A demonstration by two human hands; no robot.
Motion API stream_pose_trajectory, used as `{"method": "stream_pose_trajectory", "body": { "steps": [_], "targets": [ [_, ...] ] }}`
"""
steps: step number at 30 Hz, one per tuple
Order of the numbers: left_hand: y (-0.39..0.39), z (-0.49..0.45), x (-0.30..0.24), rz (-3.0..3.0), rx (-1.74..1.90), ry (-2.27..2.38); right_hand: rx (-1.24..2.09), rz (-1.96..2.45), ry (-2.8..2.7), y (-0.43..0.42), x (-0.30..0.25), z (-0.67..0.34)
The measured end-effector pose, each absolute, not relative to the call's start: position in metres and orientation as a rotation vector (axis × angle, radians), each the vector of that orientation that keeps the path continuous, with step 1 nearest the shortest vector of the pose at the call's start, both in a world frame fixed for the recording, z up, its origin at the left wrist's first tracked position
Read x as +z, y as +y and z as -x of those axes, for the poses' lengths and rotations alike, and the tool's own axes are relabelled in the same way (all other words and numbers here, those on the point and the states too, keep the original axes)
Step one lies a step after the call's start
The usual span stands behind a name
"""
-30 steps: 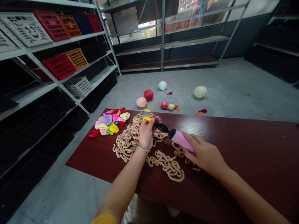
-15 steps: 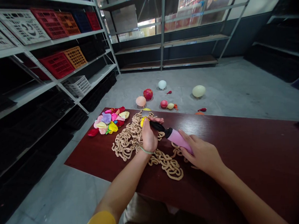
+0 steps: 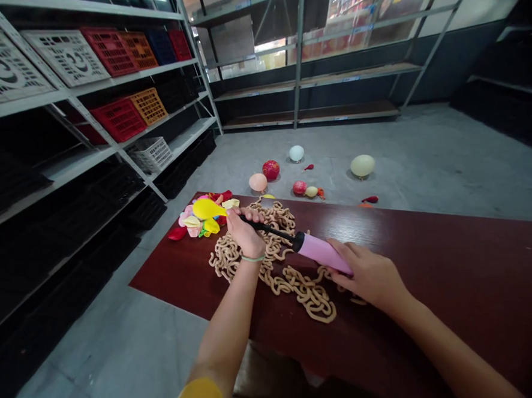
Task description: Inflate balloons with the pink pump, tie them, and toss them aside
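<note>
The right grip [image 3: 375, 271] clasps the pink pump [image 3: 320, 253]; ahead of it, the left grip [image 3: 247, 232] is clamped on the neck of the yellow balloon [image 3: 207, 208]. Bulging just beyond, that balloon could slip off, I'd say, should the pinch slacken mid-stroke.

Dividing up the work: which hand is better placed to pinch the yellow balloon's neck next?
Probably the left: the left hand is right at the neck of the yellow balloon, while the right hand grips the far, pink end of the pump.
</note>
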State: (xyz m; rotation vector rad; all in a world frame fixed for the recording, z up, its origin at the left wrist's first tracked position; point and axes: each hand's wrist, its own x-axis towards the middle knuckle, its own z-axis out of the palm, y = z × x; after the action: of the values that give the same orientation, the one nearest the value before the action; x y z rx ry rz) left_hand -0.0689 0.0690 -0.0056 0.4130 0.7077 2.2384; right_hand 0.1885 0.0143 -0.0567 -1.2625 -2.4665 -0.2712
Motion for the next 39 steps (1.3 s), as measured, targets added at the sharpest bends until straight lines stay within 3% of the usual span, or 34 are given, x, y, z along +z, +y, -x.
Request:
{"method": "stream_pose_trajectory", "body": {
  "steps": [13, 20, 29, 39],
  "targets": [
    [0.059, 0.012, -0.024, -0.418, 1.847, 0.740, -0.278, 1.354, -2.322, 0.003, -0.064, -0.175],
    [0.056, 0.021, -0.014, -0.324, 1.931, 0.708, -0.271, 1.309, -2.382, 0.005, -0.057, -0.173],
    [0.071, 0.083, -0.003, -0.280, 2.171, 0.669, -0.508, 1.207, -2.410, 0.014, -0.046, -0.189],
    [0.059, 0.009, -0.029, -0.388, 1.988, 0.728, -0.413, 1.359, -2.397, 0.004, -0.055, -0.175]
  ]
}}
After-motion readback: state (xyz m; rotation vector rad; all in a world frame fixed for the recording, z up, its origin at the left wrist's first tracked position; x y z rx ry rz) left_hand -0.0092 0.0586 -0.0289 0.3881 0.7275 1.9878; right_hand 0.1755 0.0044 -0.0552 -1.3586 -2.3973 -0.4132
